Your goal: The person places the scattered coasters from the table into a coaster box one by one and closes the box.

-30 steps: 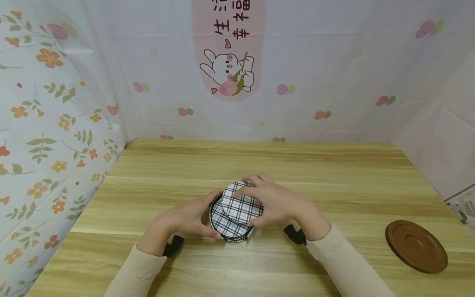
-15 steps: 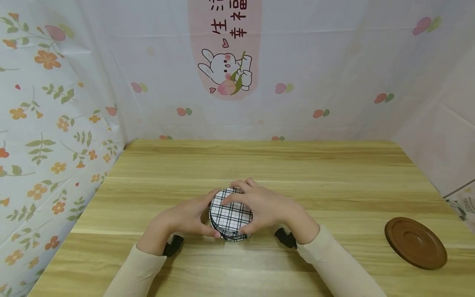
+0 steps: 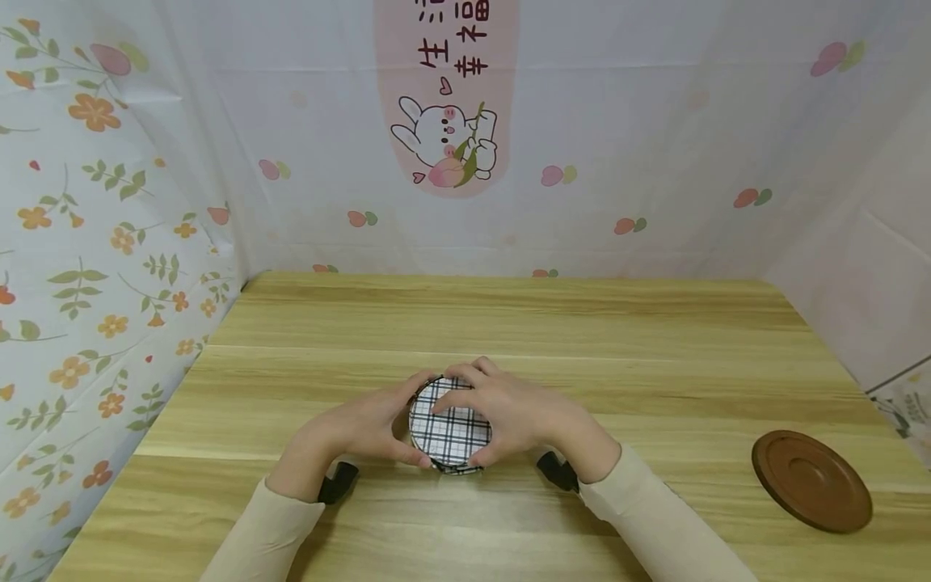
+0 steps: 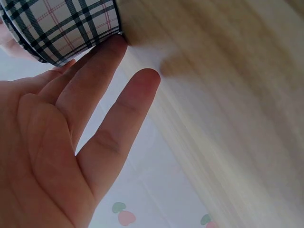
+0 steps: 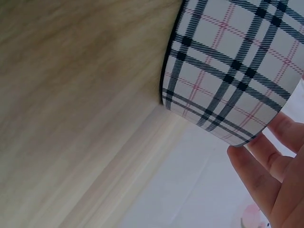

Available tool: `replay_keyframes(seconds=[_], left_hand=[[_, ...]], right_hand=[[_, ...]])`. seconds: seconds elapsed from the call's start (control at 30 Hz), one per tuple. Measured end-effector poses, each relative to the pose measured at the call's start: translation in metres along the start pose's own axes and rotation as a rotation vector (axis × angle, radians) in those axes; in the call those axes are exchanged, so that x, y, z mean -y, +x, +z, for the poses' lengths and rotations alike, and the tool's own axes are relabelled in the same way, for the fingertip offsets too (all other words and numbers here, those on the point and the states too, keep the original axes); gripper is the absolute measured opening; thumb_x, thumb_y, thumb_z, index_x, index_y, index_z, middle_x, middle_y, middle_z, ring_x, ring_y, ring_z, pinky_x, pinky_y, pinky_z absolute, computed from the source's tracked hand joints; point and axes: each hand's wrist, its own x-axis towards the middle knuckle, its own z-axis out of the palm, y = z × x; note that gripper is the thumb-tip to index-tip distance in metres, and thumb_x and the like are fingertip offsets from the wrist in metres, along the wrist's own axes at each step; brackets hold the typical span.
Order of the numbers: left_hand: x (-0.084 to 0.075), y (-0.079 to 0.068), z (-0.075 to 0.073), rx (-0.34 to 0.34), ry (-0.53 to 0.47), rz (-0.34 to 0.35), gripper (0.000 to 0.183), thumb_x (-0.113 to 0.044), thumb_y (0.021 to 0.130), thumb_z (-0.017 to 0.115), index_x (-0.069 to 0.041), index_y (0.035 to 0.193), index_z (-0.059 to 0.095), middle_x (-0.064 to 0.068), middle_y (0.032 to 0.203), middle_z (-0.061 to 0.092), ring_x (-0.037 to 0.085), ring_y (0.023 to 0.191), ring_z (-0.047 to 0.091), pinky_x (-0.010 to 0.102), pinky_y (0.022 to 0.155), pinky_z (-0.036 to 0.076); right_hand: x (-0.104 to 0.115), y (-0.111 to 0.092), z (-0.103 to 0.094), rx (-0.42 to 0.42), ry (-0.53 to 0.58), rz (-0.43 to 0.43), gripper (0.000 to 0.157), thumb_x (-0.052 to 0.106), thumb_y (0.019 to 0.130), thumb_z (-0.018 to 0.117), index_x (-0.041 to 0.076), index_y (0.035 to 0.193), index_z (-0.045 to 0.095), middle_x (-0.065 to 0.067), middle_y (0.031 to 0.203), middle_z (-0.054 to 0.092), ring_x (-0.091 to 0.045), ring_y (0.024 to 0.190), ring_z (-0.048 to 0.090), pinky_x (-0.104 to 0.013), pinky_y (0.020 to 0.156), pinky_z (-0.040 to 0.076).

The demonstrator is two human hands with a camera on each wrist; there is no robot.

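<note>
A round plaid coaster (image 3: 454, 436), white with dark lines, lies over a round plaid holder (image 5: 223, 71) on the table in the head view. Its outline nearly matches the holder's, and only a little of the holder's near side shows. My left hand (image 3: 364, 424) grips the holder from the left, thumb at the near side and fingers at the far side. From the right, my right hand (image 3: 520, 416) spans the coaster, thumb at the near edge and a finger across the top. The left wrist view shows the holder's plaid wall (image 4: 71, 23) against the fingertips.
A brown round saucer-like disc (image 3: 810, 481) lies at the right of the wooden table (image 3: 582, 331). A printed white cloth (image 3: 640, 145) hangs behind the table, and a floral one (image 3: 116, 291) hangs on the left. Dark wrist cameras (image 3: 338, 483) sit under both wrists.
The right hand has brought the coaster left and toward me, from partly off the holder to nearly lined up over it. The left hand has stayed in place at the holder.
</note>
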Motion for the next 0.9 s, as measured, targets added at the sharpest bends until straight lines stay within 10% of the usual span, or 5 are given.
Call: replay_keyframes(seconds=[0.9], left_hand=[[0.001, 0.002, 0.000, -0.012, -0.022, 0.047, 0.109, -0.055, 0.074, 0.082, -0.020, 0.157, 0.021, 0.003, 0.150, 0.047, 0.025, 0.135, 0.048, 0.052, 0.112, 0.040]], right_hand=[[-0.021, -0.032, -0.006, -0.050, 0.033, 0.104, 0.066, 0.038, 0.077, 0.084, 0.025, 0.136, 0.057, -0.007, 0.158, 0.035, -0.028, 0.137, 0.035, -0.047, 0.101, 0.049]])
